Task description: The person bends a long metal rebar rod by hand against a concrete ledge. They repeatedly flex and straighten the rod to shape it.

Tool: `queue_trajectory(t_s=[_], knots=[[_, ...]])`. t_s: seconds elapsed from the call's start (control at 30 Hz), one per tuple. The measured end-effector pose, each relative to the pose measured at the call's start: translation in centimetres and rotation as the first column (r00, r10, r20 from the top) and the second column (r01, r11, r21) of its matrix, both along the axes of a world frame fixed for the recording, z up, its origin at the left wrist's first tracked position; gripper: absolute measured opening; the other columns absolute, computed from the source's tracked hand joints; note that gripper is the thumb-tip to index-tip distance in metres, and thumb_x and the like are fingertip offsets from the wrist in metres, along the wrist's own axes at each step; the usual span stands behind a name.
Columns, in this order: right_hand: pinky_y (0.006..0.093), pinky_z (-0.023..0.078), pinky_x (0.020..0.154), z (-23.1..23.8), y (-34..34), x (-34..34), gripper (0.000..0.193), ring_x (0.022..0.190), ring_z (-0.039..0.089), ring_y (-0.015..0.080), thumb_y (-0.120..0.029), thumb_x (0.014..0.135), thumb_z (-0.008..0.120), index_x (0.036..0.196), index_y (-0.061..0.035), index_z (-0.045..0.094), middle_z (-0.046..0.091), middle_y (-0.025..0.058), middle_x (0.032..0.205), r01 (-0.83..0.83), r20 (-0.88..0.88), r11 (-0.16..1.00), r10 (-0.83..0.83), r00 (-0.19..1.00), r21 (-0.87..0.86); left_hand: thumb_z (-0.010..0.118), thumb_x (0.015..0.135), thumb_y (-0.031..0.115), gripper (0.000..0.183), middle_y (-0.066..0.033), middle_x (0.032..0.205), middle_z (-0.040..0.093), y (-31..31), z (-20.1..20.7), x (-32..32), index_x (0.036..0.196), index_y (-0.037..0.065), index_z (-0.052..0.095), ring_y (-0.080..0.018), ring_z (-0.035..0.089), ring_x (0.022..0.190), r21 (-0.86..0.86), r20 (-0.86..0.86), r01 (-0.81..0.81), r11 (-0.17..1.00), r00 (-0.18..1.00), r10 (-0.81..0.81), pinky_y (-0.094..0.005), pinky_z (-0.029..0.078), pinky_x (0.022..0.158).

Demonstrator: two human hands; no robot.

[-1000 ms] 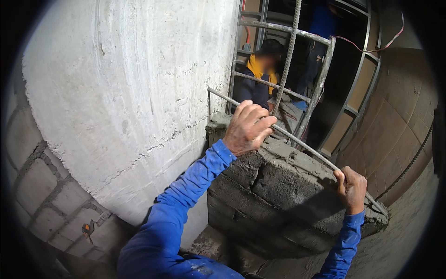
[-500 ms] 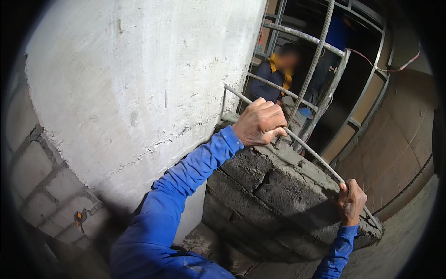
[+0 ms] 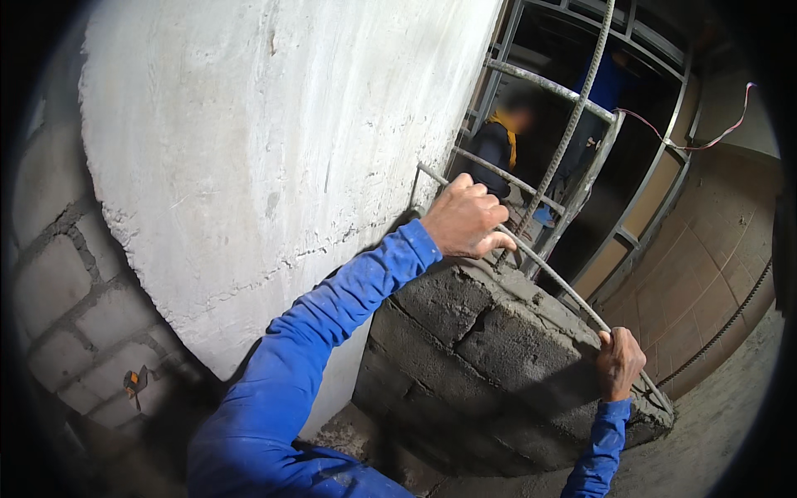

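A thin grey metal rod (image 3: 551,270), bent downward at its far end, slants along the top of a low wall of rough grey blocks (image 3: 465,332). My left hand (image 3: 466,217) is closed around its upper part from above, the thumb pointing along it. Near its lower right end, my right hand (image 3: 620,363) wraps round the same rod. Wet-looking mortar (image 3: 531,297) covers the wall's top under the rod. An upright ribbed steel bar (image 3: 573,124) rises from the wall just beyond my left hand.
A pale plastered wall (image 3: 274,149) stands close on the left. A scaffold frame (image 3: 548,83) is behind the block wall, with a person (image 3: 496,148) beyond it. A tape measure (image 3: 133,382) is at the lower left. A twisted wire (image 3: 706,148) hangs at right.
My view has shifted slightly, so the plastered wall sits further right. Both hands keep hold of the rod in about the same places. The person beyond has turned.
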State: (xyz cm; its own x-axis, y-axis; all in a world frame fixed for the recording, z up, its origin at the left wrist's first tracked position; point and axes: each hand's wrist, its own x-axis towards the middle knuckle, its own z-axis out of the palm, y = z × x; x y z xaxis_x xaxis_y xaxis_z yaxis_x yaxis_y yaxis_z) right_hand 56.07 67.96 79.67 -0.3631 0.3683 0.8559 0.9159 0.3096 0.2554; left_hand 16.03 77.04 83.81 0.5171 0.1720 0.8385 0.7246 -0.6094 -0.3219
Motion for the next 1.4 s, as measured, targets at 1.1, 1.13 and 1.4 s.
queue_trajectory(t_s=[1.1, 1.13, 1.4], knots=[[0.0436, 0.044, 0.055, 1.8, -2.1, 0.5, 0.040, 0.061, 0.057, 0.0393, -0.031, 0.097, 0.070, 0.074, -0.0068, 0.048, 0.053, 0.0166, 0.068, -0.052, -0.106, 0.983, 0.034, 0.994, -0.175, 0.067, 0.085, 0.073, 0.071, -0.0104, 0.047, 0.053, -3.6, 2.2, -0.4, 0.055, 0.010, 0.058, -0.0261, 0.055, 0.042, -0.003, 0.011, -0.159, 0.987, 0.987, 0.159, -0.0413, 0.042, 0.044], [0.0425, 0.044, 0.055, 1.9, -2.5, 0.5, 0.039, 0.061, 0.058, 0.0380, -0.030, 0.096, 0.071, 0.074, -0.0073, 0.049, 0.053, 0.0158, 0.068, -0.119, -0.145, 0.977, 0.094, 0.985, -0.178, 0.066, 0.086, 0.073, 0.070, -0.0101, 0.049, 0.054, -4.7, 2.1, -0.5, 0.056, 0.011, 0.059, -0.0251, 0.055, 0.043, 0.019, 0.065, -0.148, 0.989, 0.987, 0.147, -0.0414, 0.042, 0.047], [0.0435, 0.048, 0.062, 0.6, -1.2, -0.1, 0.027, 0.072, 0.061, 0.0309, -0.029, 0.093, 0.073, 0.085, -0.0083, 0.057, 0.057, 0.0101, 0.076, 0.021, -0.058, 1.000, -0.021, 0.998, -0.007, 0.079, 0.080, 0.058, 0.051, -0.0064, 0.067, 0.061, 0.0, 1.1, 0.9, 0.073, 0.010, 0.063, -0.0259, 0.058, 0.065, -0.014, 0.166, 0.065, 0.998, 0.984, -0.062, -0.0396, 0.040, 0.073]])
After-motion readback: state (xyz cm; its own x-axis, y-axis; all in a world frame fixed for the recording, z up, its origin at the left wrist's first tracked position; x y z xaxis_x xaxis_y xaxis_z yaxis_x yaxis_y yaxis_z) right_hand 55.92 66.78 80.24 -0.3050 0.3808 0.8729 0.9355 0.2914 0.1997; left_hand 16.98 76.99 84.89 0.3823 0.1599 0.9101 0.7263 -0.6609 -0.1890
